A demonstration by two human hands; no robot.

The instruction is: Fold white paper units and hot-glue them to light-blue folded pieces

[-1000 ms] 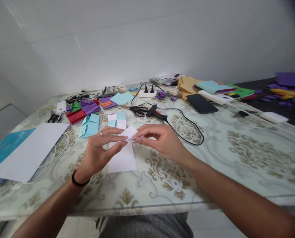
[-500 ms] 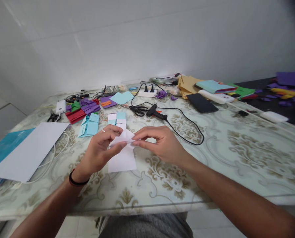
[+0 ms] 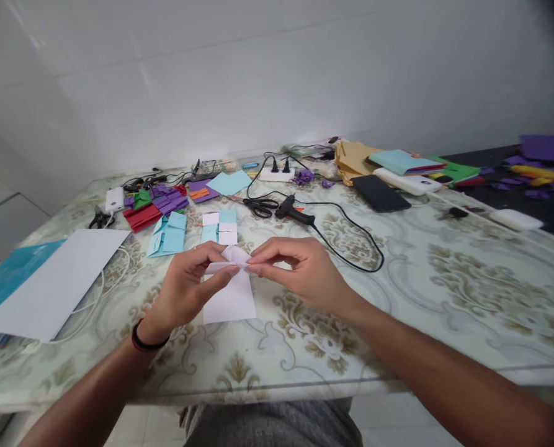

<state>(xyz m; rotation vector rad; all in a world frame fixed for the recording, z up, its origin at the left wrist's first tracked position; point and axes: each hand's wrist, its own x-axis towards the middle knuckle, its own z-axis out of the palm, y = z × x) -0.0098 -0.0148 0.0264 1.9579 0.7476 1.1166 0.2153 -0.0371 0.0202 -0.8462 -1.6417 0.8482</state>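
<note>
A small folded white paper (image 3: 234,254) is pinched between both hands above the table. My left hand (image 3: 193,279) grips its left side with thumb and fingers. At its right end, the thumb and fingertips of my right hand (image 3: 299,267) press together on the paper. Below lies a flat white sheet (image 3: 230,301), partly covered by the folded piece and the fingers. Just beyond my hands rests a folded blue and white paper piece (image 3: 219,227), with a light blue folded piece (image 3: 167,234) to its left.
Behind my right hand lie a black glue gun (image 3: 295,211) with a looping cord and black scissors (image 3: 260,207). A power strip (image 3: 277,174) stands near the wall. On the right are a black phone (image 3: 379,192) and stacked papers. Large white sheets (image 3: 62,279) lie at left.
My left hand has shifted slightly and the folded white paper is lower and flatter at its left side. More of the blue and white piece behind it shows.
</note>
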